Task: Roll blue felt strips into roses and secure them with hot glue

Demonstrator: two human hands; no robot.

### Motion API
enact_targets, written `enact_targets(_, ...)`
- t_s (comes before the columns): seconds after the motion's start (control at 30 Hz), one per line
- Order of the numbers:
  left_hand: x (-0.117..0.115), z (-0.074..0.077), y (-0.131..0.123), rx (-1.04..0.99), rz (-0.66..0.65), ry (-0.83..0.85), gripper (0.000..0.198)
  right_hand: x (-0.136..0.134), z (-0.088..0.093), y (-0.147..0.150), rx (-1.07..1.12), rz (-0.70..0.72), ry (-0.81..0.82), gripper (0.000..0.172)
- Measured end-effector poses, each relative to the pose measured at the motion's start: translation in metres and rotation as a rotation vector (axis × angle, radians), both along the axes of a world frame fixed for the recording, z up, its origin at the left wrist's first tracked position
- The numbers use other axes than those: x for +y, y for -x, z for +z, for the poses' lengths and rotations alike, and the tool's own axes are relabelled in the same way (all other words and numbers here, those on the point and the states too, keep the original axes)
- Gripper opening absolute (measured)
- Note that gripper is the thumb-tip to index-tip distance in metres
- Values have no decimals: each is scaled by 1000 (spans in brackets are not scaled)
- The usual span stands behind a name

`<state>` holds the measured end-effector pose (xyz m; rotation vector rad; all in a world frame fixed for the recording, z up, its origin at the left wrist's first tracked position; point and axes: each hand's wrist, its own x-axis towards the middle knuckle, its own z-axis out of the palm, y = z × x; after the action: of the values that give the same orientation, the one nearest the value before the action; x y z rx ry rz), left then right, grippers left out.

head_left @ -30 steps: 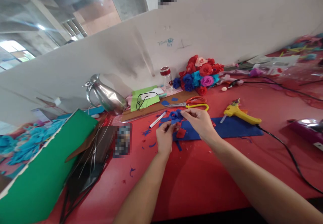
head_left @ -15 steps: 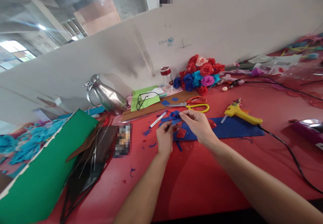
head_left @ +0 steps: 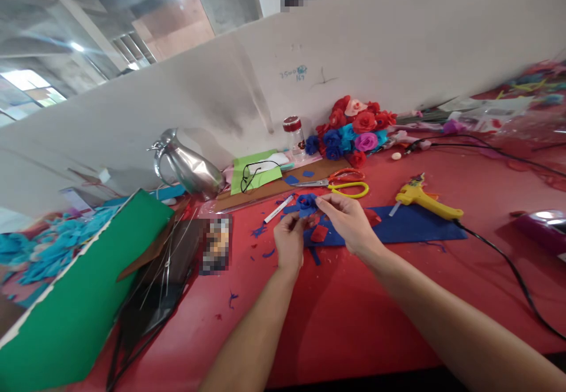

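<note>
A blue paper flower (head_left: 306, 203) is held up between my two hands over the red table. My left hand (head_left: 289, 239) is closed below it, its fingertips pinched at the flower's base. With thumb and forefinger, my right hand (head_left: 347, 218) pinches the flower's right edge. Beneath the hands lies a strip of blue paper (head_left: 411, 227), with a red paper piece (head_left: 319, 234) on it. Just left of the flower rests a white pen (head_left: 278, 209). Scissors (head_left: 347, 187) with orange and yellow handles lie behind the hands.
A yellow glue gun (head_left: 427, 202) with a black cord stands on the right. Paper roses (head_left: 365, 122), a glass jar (head_left: 294, 138), eyeglasses (head_left: 250, 174) and a steel jug (head_left: 190, 165) line the wall. A green board (head_left: 88, 292) leans on the left, beside blue scraps (head_left: 53, 250).
The view has shifted slightly, so everything sits a little further right. Both hands keep their pinch on the blue flower, with hardly any movement.
</note>
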<state>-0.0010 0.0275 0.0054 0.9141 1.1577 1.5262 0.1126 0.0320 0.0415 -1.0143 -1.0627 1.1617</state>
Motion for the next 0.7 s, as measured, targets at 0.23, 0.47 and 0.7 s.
enact_targets(0.23,1,-4,1,57,32,-13,11,-1,-2,1,4,17,5,26)
enact_targets(0.47,2,-6,1,86,72,-21,11,0,-5,2,-4,19,6,27)
enact_targets(0.7,0,-3,1,134,81,-53,9,-1,-2,-1,62,-12,67,22)
